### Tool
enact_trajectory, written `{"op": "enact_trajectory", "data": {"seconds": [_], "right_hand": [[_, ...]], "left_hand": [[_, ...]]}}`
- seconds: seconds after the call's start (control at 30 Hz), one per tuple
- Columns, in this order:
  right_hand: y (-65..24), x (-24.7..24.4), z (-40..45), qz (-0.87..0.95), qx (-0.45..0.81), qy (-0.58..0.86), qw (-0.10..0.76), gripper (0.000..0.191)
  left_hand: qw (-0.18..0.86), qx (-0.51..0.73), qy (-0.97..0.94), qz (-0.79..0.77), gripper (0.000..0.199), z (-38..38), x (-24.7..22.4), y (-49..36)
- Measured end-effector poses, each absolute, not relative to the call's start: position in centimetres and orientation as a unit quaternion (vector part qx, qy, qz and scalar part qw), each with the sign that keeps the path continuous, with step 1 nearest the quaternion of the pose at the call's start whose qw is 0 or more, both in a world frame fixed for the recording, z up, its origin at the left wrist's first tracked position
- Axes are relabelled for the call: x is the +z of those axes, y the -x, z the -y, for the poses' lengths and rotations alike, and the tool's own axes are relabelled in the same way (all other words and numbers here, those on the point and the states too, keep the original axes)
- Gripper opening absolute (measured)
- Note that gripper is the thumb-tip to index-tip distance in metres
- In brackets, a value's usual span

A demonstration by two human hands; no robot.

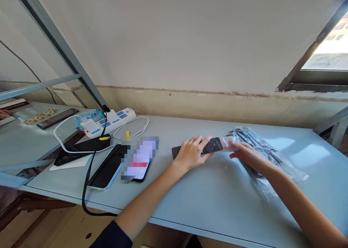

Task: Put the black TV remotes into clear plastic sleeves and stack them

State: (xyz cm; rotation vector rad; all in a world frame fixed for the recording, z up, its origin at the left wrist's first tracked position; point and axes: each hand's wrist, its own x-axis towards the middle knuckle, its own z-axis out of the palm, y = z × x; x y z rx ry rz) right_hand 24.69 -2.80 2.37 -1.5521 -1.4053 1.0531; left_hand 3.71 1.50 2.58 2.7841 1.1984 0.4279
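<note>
A black phone (213, 145) with pale specks on its surface lies at a slant over the middle of the desk. My left hand (191, 152) is wrapped over it, thumb along the near edge and fingers across the top. By the phone's right end, my right hand (240, 149) pinches a small clear plastic bag (228, 142). The bag reaches the phone's end; I cannot tell whether it goes around it. Under and behind my right hand sits a larger clear plastic package (262, 146) with dark folded contents, partly covered by my wrist.
To the left lie a phone in a light blue case (107, 168) and a lit phone (143, 159). Behind them are a white power strip (119, 119), a white cable (140, 132) and a black strap (86, 183) hanging over the desk edge. A metal post (65, 52) rises at left.
</note>
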Motion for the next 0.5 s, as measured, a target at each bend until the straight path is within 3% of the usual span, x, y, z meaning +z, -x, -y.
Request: {"op": "enact_trajectory", "data": {"seconds": [0.17, 0.5], "right_hand": [[-23.9, 3.7, 3.0, 0.601, 0.378, 0.628, 0.319, 0.064], [-22.3, 4.3, 2.9, 0.557, 0.394, 0.635, 0.362, 0.061]], "left_hand": [[0.024, 0.123, -0.925, -0.359, 0.055, -1.2, 2.2, -3.8], [-0.027, 0.129, -0.924, -0.359, 0.057, -1.0, 2.0, -4.0]]}}
